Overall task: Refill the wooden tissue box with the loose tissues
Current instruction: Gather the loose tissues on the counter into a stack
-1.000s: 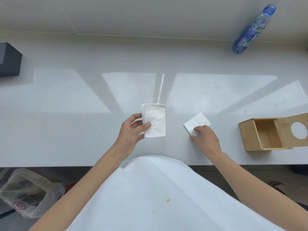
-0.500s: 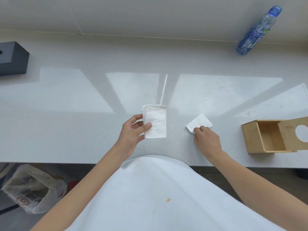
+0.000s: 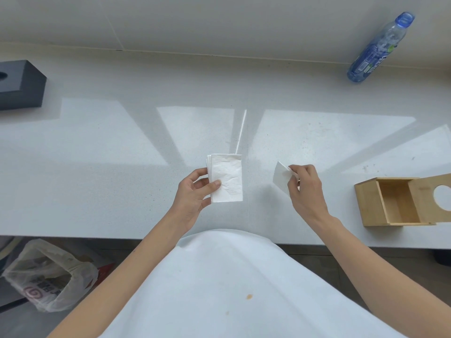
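My left hand (image 3: 195, 193) grips a stack of folded white tissues (image 3: 227, 178) by its left edge, thumb on top, just above the counter's middle. My right hand (image 3: 305, 189) pinches a single folded white tissue (image 3: 280, 176) and holds it tilted, lifted off the counter. The wooden tissue box (image 3: 388, 203) lies on its side at the right, its inside open and bare. Its wooden lid with a round hole (image 3: 432, 198) leans over the box's right part.
A blue plastic bottle (image 3: 378, 50) lies at the back right by the wall. A dark grey box (image 3: 19, 85) sits at the far left. The grey counter (image 3: 97, 167) ends at a front edge near my body. A plastic bag (image 3: 48, 276) rests on the floor, lower left.
My right hand has picked the single tissue up off the counter and turned it on edge. The left hand still holds the stack in the same place.
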